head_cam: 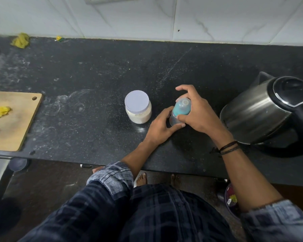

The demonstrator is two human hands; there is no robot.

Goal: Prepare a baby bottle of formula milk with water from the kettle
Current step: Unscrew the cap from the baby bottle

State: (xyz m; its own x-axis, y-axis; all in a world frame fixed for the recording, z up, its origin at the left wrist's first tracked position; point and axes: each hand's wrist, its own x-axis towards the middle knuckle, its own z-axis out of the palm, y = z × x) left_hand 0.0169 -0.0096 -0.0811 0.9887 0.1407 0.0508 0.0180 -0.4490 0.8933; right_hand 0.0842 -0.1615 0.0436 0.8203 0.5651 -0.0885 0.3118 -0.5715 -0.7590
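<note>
In the head view, the baby bottle stands on the black countertop directly in front of us, not far from the near edge. Its long axis is upright, so the teat points up toward the camera. Our left hand comes from the near left and curls round the clear lower body of the bottle to keep it steady. Our right hand comes from the right and sits over the top, with thumb and fingers curled round the teal collar and the index finger lifted a little above the others. Both hands are therefore holding the bottle, one low and one high. We judge that the collar is about to be turned off, because the top is on and nothing can go in yet. We cannot tell if there is any liquid inside. The formula jar, with its white lid on, stands just beside the left hand. The steel kettle, lid down, stands near the right hand with its handle toward the near right, so the right hand is the nearer one for pouring. Far to the left lies a wooden cutting board, well apart, and the dark surface behind the bottle gives room to put the top down.
</note>
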